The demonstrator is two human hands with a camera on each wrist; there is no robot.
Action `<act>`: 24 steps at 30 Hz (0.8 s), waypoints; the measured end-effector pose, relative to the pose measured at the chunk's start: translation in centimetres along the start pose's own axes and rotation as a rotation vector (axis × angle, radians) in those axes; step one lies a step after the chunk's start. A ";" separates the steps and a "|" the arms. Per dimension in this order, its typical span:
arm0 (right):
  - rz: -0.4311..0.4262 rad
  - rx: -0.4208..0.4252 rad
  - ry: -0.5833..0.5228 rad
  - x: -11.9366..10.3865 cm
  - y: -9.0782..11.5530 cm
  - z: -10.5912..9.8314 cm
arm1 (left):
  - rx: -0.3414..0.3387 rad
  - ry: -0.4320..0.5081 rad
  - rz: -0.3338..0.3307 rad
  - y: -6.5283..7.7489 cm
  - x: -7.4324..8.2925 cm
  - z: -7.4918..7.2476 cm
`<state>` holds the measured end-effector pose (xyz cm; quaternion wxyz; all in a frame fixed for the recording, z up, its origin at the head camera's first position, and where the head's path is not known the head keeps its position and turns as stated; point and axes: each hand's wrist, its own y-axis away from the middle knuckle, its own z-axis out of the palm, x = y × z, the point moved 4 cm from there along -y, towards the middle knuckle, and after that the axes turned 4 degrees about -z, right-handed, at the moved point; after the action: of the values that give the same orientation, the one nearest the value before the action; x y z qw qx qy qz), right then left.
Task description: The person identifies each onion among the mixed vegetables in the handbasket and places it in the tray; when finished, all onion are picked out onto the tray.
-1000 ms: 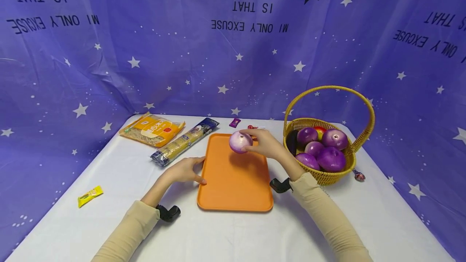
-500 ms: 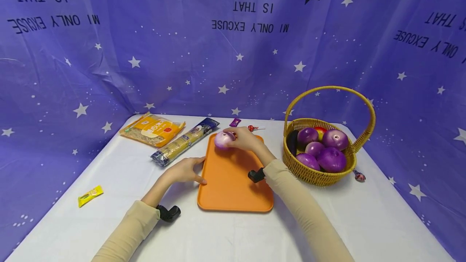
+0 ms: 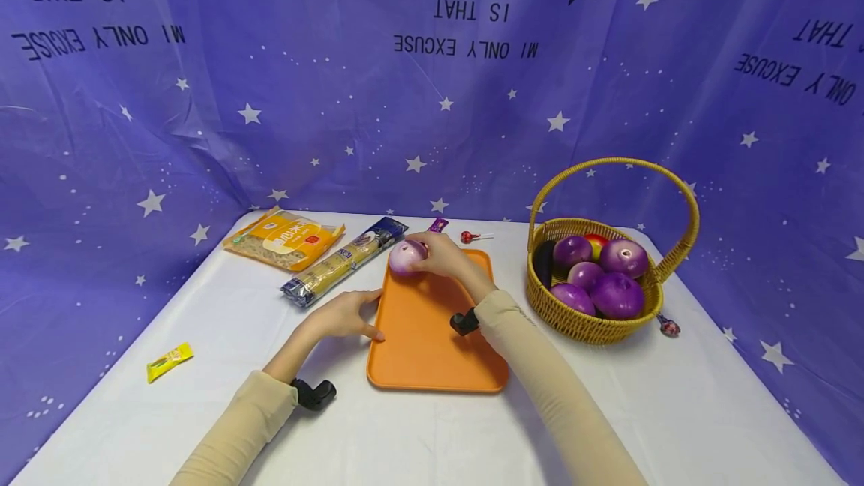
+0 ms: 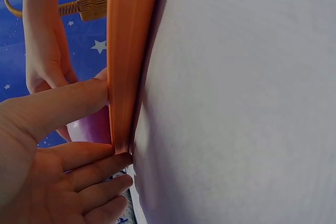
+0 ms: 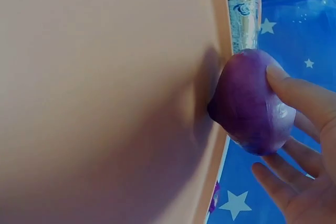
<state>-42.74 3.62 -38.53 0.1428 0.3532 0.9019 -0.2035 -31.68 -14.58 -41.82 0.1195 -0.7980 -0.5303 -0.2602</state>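
Purple onion (image 3: 407, 257): you had a round, glossy one, deep purple on its lower side and paler toward the top.
Onion hold: your right hand (image 3: 442, 252) gripped it, the thumb on one side and fingers on the other.
Onion pose: its pointed tip faced down toward the tray surface; you could not tell whether the two touched.
Onion place: you had it over the far left corner of the tray.
Orange tray (image 3: 432, 355): yours was rectangular, with rounded corners and a low raised rim, and lay flat, long sides running away from you.
Tray edge: your left hand (image 3: 343, 315) touched its left side with thumb and fingertips.
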 end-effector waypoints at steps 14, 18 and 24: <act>-0.019 -0.011 0.000 -0.1 -0.5 1.1 | -0.003 0.001 -0.006 0.0 0.0 0.0; -0.030 -0.013 0.009 -0.3 -0.4 1.2 | -0.002 -0.005 -0.004 0.0 0.0 0.1; -0.046 -0.010 0.008 -0.3 -0.2 1.1 | 0.004 -0.013 -0.003 0.0 -0.1 0.1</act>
<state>-42.58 2.82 -39.29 0.1361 0.3326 0.9114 -0.2006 -31.67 -14.59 -41.96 0.1173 -0.7985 -0.5329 -0.2543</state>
